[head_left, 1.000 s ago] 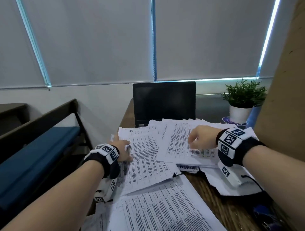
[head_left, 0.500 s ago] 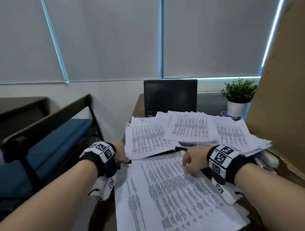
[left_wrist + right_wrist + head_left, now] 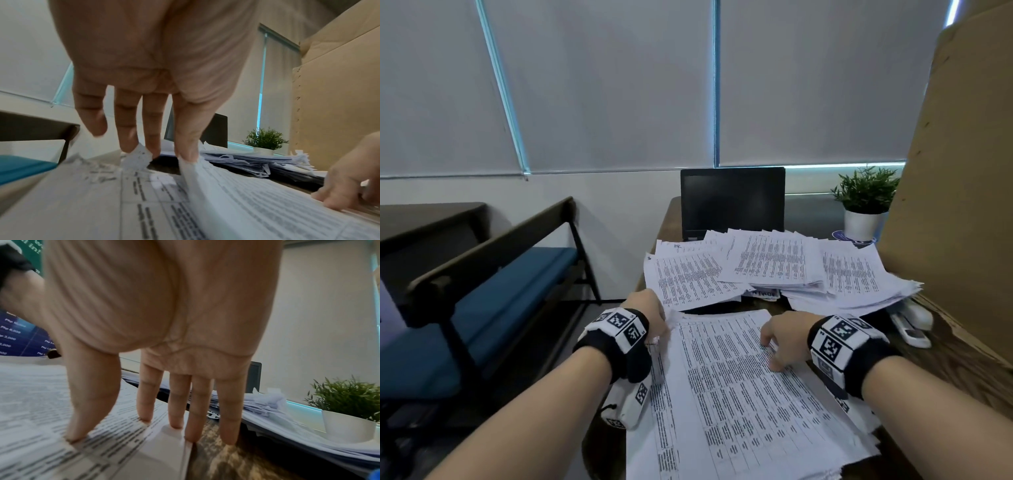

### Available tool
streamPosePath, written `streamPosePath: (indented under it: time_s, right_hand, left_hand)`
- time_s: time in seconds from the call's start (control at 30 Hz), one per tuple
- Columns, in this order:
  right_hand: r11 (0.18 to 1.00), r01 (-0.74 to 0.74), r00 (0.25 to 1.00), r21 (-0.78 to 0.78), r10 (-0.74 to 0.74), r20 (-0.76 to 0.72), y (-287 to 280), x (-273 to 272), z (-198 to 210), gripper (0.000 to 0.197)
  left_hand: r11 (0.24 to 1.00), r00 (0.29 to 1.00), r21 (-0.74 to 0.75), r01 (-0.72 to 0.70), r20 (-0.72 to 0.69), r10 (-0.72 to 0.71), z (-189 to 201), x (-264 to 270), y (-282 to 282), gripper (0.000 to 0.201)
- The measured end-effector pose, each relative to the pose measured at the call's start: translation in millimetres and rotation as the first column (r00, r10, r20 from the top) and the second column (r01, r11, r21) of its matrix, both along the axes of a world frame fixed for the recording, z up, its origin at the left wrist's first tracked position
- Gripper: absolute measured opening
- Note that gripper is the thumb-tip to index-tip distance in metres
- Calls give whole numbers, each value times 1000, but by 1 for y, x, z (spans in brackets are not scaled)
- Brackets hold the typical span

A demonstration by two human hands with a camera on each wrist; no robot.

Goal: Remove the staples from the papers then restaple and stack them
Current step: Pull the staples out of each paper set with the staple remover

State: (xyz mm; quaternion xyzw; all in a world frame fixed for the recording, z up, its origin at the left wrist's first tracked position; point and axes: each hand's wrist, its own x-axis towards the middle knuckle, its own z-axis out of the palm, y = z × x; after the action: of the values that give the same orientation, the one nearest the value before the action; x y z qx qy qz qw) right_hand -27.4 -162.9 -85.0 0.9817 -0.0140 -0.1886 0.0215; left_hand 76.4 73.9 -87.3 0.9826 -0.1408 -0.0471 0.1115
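near papers (image 3: 739, 404) on desk (image 3: 959, 363) — far pile (image 3: 774, 267) behind | laptop (image 3: 732, 202) behind pile | stapler (image 3: 911, 323) right

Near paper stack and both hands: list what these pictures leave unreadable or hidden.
- Staple on the near paper stack: none can be made out; left hand covers the far left corner in the head view, motion blur there in the left wrist view.
- Printed text: too small and blurred in every view.
- Stapler: partly hidden under the far paper pile, head view.
- Right hand: fingertips on the stack's right edge; what lies beneath is hidden.
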Motion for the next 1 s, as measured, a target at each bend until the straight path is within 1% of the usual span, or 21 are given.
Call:
streamPosePath:
  time_s: [0.1,0.17,0.23,0.3,0.33,0.37,0.4,0.43,0.5,0.53,0.57,0.6,0.67,0.7,0.77,0.8,0.9,1.0]
  right_hand:
    - [1000,-17,1000,-18,17,-7,-1,-3,1,54]
    - [999,-23,1000,-23,22,-12,-2,-2,2,55]
    - [999,-25,1000,-27,25,-19,-2,-2,2,55]
    - [999,-30,999,-34,30,-20,-1,-2,2,57]
    - [999,-38,999,-36,38,-20,-2,-2,2,58]
    - [998,-49,999,-36,48,-22,-2,-3,3,59]
    - [998,-56,998,-30,55,-26,-3,-5,4,59]
    - [998,-58,998,-11,58,-26,-4,-8,4,59]
    - [996,-55,998,73,53,28,-11,-14,4,54]
    - [991,-46,996,128,36,78,-15,-18,5,51]
    - [984,-26,992,174,4,126,-21,-22,6,48]
    - [980,-2,985,199,-32,168,-28,-25,9,43]
    - [983,59,971,174,-97,219,-43,-32,15,36]
    - [985,93,967,144,-124,221,-51,-36,18,34]
    - [982,162,966,96,-177,186,-66,-44,21,34]
    - [979,186,966,79,-197,167,-72,-47,20,35]
    - [975,213,966,62,-220,137,-87,-56,16,38]
    - [969,232,954,79,-243,178,-97,-59,11,40]
  left_hand:
    - [1000,1000,-11,-5,30,5,6,-5,-5,10]
    - [1000,999,-15,27,33,-27,10,-10,-10,12]
    - [996,998,-67,56,25,-54,14,-18,-14,17]
    - [976,1000,-218,24,-1,-25,17,-23,-16,24]
    - [950,1000,-312,-4,-30,-6,17,-25,-16,25]
    - [911,998,-412,-34,-61,10,16,-25,-16,22]
    - [861,995,-504,-71,-98,24,15,-24,-16,15]
    - [814,989,-570,-112,-141,38,13,-25,-16,14]
    - [759,969,-621,-194,-243,48,8,-25,-16,52]
    - [758,962,-618,-207,-270,42,7,-26,-17,66]
    - [773,965,-605,-190,-260,34,7,-26,-19,70]
    - [797,974,-586,-150,-225,18,7,-26,-22,62]
    - [826,987,-556,-90,-162,-2,11,-29,-29,22]
    - [828,989,-556,-73,-148,-12,15,-31,-34,11]
    - [816,987,-574,-66,-157,-30,18,-34,-42,17]
    - [809,987,-585,-63,-156,-36,20,-34,-45,17]
    - [787,988,-614,-62,-150,-40,24,-34,-50,5]
    - [767,988,-639,-52,-145,-55,23,-31,-50,11]
